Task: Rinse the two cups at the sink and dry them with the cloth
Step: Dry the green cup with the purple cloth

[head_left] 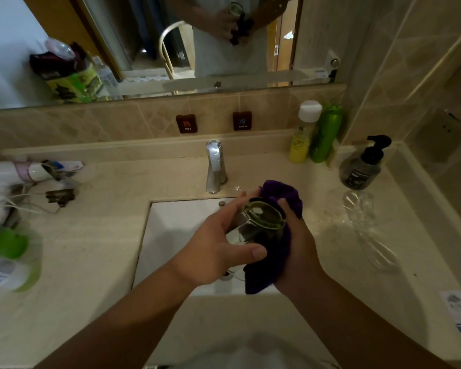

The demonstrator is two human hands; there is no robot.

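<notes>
Over the white sink [171,230] I hold a clear glass cup [261,222] with a greenish rim, tilted with its mouth toward me. My left hand [218,246] grips the cup's side, thumb in front and fingers behind. My right hand [298,241] grips a purple cloth [280,198] wrapped against the cup's right side and hanging down below it. A second clear glass cup [357,206] stands on the counter to the right of the sink. No water shows at the chrome tap [214,166].
Yellow and green bottles [314,134] and a dark pump dispenser [362,166] stand at the back right. A white hair dryer [14,174] with its cord and green-white containers [8,257] lie on the left counter. A mirror hangs above.
</notes>
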